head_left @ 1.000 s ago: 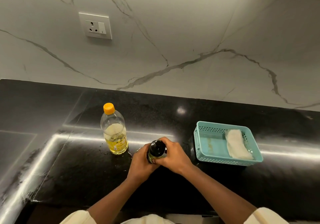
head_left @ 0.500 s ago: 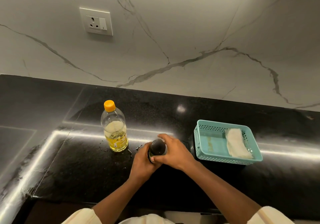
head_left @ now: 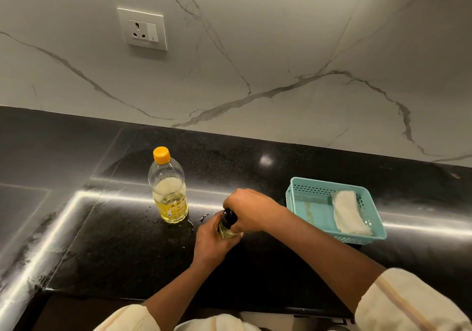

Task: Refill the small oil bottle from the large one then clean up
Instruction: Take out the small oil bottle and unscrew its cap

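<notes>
Left of the hands (head_left: 229, 226), the large oil bottle (head_left: 169, 190) stands near; right, the teal basket (head_left: 306, 197) blocks. The worktop (head_left: 115, 249) lies open toward the wall and nearer the person.

R hand (head_left: 251, 209) now rotated further over sm. bottle (head_left: 227, 224) cap.

Warm, dim light falls from above the marble wall (head_left: 255, 49), leaving bright streaks of glare and one round highlight on the glossy black desk (head_left: 115, 241), whose edges bow with wide-angle distortion, while the centre stays fairly sharp.
</notes>
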{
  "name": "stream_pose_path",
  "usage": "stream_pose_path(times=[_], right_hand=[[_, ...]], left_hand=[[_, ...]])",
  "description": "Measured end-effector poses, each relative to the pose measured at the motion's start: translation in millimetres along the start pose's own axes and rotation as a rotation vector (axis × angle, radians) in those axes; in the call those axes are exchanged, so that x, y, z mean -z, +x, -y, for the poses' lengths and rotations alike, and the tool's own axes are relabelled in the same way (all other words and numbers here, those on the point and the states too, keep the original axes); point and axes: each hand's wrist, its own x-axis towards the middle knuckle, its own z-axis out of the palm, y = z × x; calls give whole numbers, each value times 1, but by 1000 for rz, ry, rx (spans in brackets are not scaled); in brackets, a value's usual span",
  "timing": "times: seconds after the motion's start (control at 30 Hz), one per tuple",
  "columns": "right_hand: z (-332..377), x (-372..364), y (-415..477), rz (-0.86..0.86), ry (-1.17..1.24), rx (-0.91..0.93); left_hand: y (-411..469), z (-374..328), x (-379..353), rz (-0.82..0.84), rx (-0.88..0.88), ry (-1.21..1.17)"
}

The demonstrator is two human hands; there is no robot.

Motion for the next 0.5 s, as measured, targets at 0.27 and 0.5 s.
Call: stream_pose_path(times=[0.27,0.5], right_hand=[[10,8,4,31,-139,29],[10,9,6,114,-135,85]], left_hand=[[-2,-4,0,4,21,0],[1,4,-1,-10,43,18]])
